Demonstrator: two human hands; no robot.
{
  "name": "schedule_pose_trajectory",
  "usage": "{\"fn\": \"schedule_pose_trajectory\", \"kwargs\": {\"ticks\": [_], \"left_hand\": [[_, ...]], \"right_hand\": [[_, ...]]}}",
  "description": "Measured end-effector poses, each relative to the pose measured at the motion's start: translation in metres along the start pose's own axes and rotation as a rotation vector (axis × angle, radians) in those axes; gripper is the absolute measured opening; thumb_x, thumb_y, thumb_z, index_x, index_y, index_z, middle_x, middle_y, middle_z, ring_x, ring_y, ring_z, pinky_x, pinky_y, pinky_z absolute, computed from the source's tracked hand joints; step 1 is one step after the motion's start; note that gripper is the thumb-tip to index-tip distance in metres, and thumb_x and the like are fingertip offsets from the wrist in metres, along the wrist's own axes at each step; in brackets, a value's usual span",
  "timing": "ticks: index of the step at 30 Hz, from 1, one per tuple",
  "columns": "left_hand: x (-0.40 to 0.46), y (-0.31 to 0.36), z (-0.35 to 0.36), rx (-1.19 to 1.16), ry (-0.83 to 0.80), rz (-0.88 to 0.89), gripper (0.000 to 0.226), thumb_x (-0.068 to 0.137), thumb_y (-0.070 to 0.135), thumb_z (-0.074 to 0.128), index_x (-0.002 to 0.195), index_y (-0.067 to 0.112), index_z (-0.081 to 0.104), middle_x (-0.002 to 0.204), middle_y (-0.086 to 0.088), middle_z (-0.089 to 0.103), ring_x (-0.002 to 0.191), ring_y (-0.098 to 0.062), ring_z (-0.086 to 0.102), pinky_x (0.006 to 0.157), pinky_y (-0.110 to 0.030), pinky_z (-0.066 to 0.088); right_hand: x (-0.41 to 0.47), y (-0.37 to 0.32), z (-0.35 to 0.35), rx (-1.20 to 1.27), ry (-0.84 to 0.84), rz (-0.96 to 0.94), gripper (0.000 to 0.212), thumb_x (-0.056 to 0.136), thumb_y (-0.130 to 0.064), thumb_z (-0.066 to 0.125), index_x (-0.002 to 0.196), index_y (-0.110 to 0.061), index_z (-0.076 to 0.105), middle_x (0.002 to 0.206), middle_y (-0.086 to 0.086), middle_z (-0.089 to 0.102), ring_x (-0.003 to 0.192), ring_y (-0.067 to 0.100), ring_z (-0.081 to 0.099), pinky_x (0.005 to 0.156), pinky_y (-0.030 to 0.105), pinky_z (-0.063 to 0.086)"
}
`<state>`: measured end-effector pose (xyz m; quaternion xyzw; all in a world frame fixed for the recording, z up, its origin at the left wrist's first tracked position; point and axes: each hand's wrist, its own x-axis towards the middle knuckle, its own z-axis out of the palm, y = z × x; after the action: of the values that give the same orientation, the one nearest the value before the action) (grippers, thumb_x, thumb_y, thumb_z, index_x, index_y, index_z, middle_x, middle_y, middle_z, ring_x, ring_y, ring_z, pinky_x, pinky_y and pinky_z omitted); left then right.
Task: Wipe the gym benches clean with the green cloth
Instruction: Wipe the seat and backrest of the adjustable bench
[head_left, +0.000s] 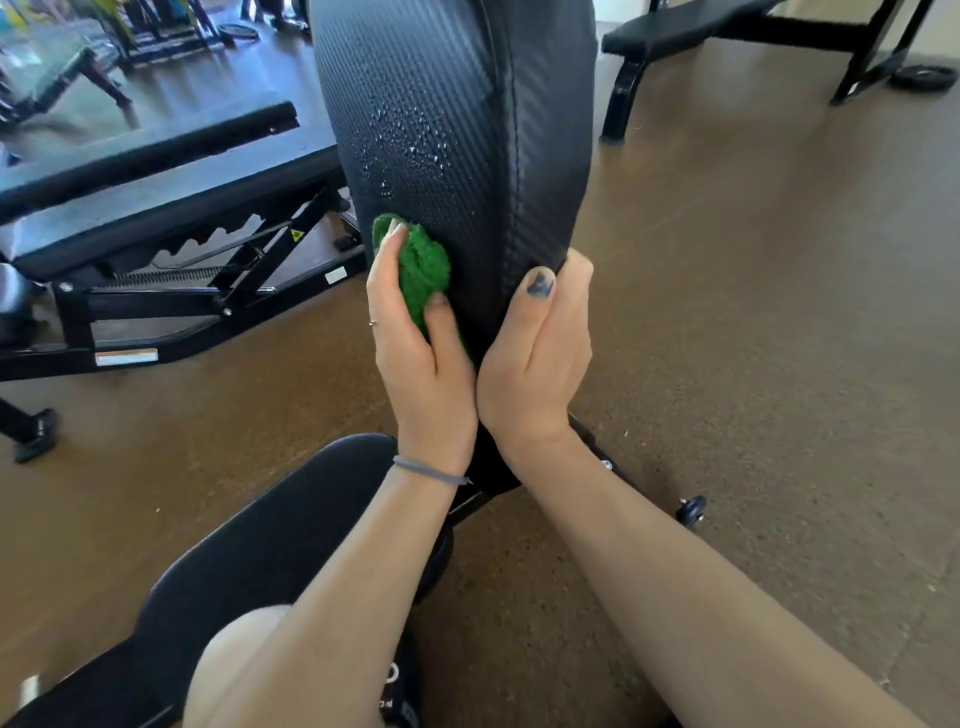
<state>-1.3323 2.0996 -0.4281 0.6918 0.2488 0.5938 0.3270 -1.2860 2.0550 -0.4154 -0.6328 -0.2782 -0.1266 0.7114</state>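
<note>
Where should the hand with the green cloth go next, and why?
Probably straight up the pad. The left hand holds the green cloth against its lower end, and the droplets sit just above, unwiped. The right hand grips the pad's edge, steadying it.

L hand (410, 332) is curled round green cloth (422, 266), pressed vs. upright bench pad (452, 130); R hand (540, 338) is clamped on pad's lower right edge.
</note>
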Motion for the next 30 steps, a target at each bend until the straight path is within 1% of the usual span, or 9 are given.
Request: {"fn": "schedule_pose_trajectory", "kwargs": {"ticks": [4, 7, 13, 16, 20, 22, 24, 27, 30], "left_hand": [[0.013, -0.010, -0.002, 0.044, -0.035, 0.031, 0.048, 0.099, -0.004, 0.038, 0.146, 0.008, 0.036, 0.152, -0.019, 0.044, 0.145, -0.030, 0.041, 0.122, -0.049, 0.032], [0.034, -0.023, -0.003, 0.031, -0.011, -0.052, 0.049, 0.099, -0.001, 0.038, 0.147, -0.002, 0.038, 0.151, -0.021, 0.045, 0.144, -0.031, 0.042, 0.122, -0.051, 0.032], [0.033, -0.019, -0.008, -0.002, -0.007, -0.090, 0.047, 0.102, 0.001, 0.041, 0.149, 0.001, 0.039, 0.154, -0.013, 0.045, 0.145, -0.023, 0.041, 0.124, -0.039, 0.031], [-0.002, 0.002, -0.011, -0.013, -0.067, 0.023, 0.047, 0.103, -0.002, 0.043, 0.148, 0.010, 0.039, 0.152, -0.003, 0.043, 0.146, -0.022, 0.040, 0.123, -0.040, 0.032], [0.007, -0.002, -0.007, -0.045, -0.111, 0.154, 0.052, 0.099, -0.011, 0.041, 0.146, 0.010, 0.035, 0.153, -0.011, 0.039, 0.148, -0.029, 0.037, 0.125, -0.040, 0.027], [0.030, -0.017, -0.005, -0.041, -0.103, 0.138, 0.054, 0.095, -0.015, 0.039, 0.145, 0.005, 0.036, 0.152, -0.013, 0.038, 0.148, -0.028, 0.034, 0.126, -0.035, 0.023], [0.057, -0.035, -0.006, -0.050, -0.079, 0.072, 0.053, 0.095, -0.013, 0.037, 0.146, 0.000, 0.037, 0.152, -0.013, 0.037, 0.147, -0.023, 0.033, 0.126, -0.032, 0.020], [0.083, -0.052, -0.010, -0.085, -0.063, -0.025, 0.053, 0.096, -0.007, 0.036, 0.148, 0.002, 0.036, 0.155, -0.019, 0.038, 0.148, -0.027, 0.034, 0.128, -0.041, 0.022], [0.079, -0.049, -0.010, -0.110, -0.051, -0.041, 0.052, 0.098, -0.006, 0.037, 0.149, 0.002, 0.036, 0.156, -0.019, 0.039, 0.149, -0.030, 0.034, 0.127, -0.044, 0.024]], "right_hand": [[-0.001, 0.000, -0.001, 0.003, -0.011, 0.019, 0.049, 0.103, -0.040, 0.021, 0.110, -0.005, 0.055, 0.099, 0.001, 0.055, 0.085, 0.023, 0.055, 0.071, 0.029, 0.030], [-0.002, 0.001, 0.001, -0.003, 0.013, 0.015, 0.052, 0.105, -0.044, 0.020, 0.112, -0.006, 0.054, 0.099, -0.001, 0.055, 0.085, 0.022, 0.054, 0.071, 0.029, 0.030], [-0.004, 0.000, 0.004, -0.045, 0.054, -0.021, 0.068, 0.102, -0.064, 0.006, 0.111, -0.013, 0.051, 0.097, 0.002, 0.057, 0.083, 0.026, 0.056, 0.069, 0.034, 0.034], [-0.002, -0.002, 0.002, -0.057, 0.051, -0.023, 0.064, 0.103, -0.063, 0.007, 0.110, -0.015, 0.049, 0.096, -0.001, 0.056, 0.083, 0.023, 0.056, 0.069, 0.035, 0.037], [0.001, -0.005, -0.002, -0.032, 0.007, 0.034, 0.037, 0.105, -0.041, 0.019, 0.094, -0.015, 0.042, 0.082, -0.007, 0.045, 0.070, 0.009, 0.042, 0.069, 0.033, 0.032], [0.008, -0.012, -0.006, 0.016, -0.006, 0.097, 0.029, 0.101, -0.038, 0.022, 0.087, -0.016, 0.035, 0.072, -0.013, 0.035, 0.063, 0.004, 0.034, 0.065, 0.032, 0.028], [0.016, -0.025, -0.004, 0.072, 0.028, 0.153, 0.024, 0.099, -0.034, 0.026, 0.087, -0.016, 0.037, 0.068, -0.014, 0.037, 0.064, 0.003, 0.034, 0.064, 0.032, 0.029], [0.026, -0.044, 0.009, 0.106, 0.140, 0.173, 0.018, 0.099, -0.027, 0.026, 0.093, -0.021, 0.042, 0.064, -0.024, 0.045, 0.062, 0.001, 0.040, 0.064, 0.031, 0.033], [0.025, -0.046, 0.020, 0.055, 0.205, 0.156, 0.020, 0.101, -0.027, 0.024, 0.086, -0.026, 0.036, 0.059, -0.023, 0.042, 0.056, 0.003, 0.036, 0.061, 0.031, 0.030]]}}
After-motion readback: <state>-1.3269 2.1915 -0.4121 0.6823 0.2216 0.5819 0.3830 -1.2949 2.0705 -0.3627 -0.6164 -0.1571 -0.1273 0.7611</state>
